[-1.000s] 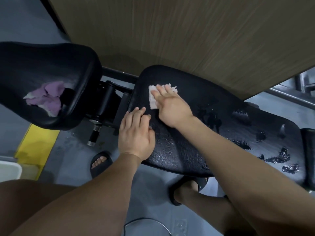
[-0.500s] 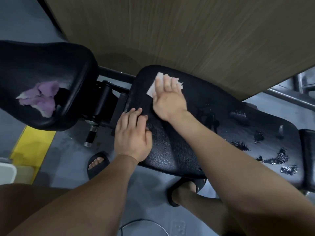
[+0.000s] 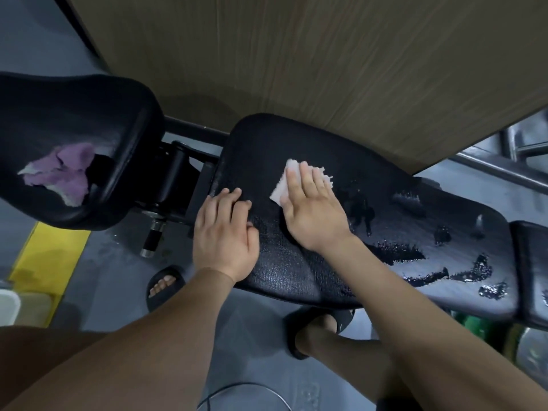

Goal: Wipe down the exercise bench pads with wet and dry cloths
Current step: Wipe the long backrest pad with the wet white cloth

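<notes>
While the right grip [image 3: 314, 209] lies flat on the white cloth [image 3: 283, 185], fingers straight and pressing rather than curled round it, I log the cloth near the 9 o'clock end of the long back pad [image 3: 296, 271], on its far side.

Left grip [image 3: 224, 229]: fingers apart and straight, resting on the pad's 9 o'clock edge. It holds nothing and looks like a brace.

Purple cloth [image 3: 62, 173]: crumpled on the seat pad [image 3: 74, 114], at 9 o'clock in the view, well apart from both grips.

Progress, as I judge it:
- The long pad looks evenly dark and free of puddles around the grips.
- Glossy wet patches [image 3: 409, 255] are scattered from the pad's middle toward 3 o'clock, so that stretch has been wetted but not dried.
- The white cloth is likely the dry one and the purple one the wet one. I cannot confirm either from the view.
- The seat pad shows a faint sheen beside the purple cloth. I cannot tell whether it is finished.

Estimate: mid-task. The drying pass has started at the 9 o'clock end, and most of the long pad toward 3 o'clock is left to do.
</notes>
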The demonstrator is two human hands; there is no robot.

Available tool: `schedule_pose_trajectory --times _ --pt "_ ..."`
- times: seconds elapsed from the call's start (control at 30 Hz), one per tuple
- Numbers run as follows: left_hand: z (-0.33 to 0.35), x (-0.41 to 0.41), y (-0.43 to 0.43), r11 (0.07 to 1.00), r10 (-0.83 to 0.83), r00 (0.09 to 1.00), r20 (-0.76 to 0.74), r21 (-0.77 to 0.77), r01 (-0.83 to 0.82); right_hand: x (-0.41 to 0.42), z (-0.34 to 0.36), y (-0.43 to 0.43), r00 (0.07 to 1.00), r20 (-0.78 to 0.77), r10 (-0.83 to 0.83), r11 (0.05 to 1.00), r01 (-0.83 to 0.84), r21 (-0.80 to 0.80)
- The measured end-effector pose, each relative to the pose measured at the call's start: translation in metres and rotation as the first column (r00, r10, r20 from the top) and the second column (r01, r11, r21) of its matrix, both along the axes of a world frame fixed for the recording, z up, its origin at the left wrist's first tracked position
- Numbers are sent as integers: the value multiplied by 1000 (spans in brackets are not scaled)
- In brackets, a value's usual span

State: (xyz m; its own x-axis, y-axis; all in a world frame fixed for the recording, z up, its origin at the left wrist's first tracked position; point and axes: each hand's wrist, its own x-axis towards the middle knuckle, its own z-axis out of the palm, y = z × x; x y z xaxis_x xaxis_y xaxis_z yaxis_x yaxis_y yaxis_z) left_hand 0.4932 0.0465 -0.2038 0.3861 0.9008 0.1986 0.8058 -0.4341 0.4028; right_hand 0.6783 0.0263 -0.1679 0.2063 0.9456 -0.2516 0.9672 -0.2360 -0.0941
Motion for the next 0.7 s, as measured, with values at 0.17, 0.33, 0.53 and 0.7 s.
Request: schedule_pose_trajectory --times 0.17,0.33,0.53,0.7 --pt "0 0 -1 1000 5 1000 3 -5 -5 27 -7 47 998 -15 -63 998 62 -26" --pt "1 -1 -1 1000 0 1000 -9 -6 0 31 -16 59 994 -6 -113 993 113 -45" --pt "2 0 -2 1000 -2 999 -39 -29 1 -21 -15 -58 996 19 92 995 -91 -35" --pt "6 1 -5 1000 -2 1000 -24 15 2 -29 -3 -116 988 10 153 988 -152 -41"
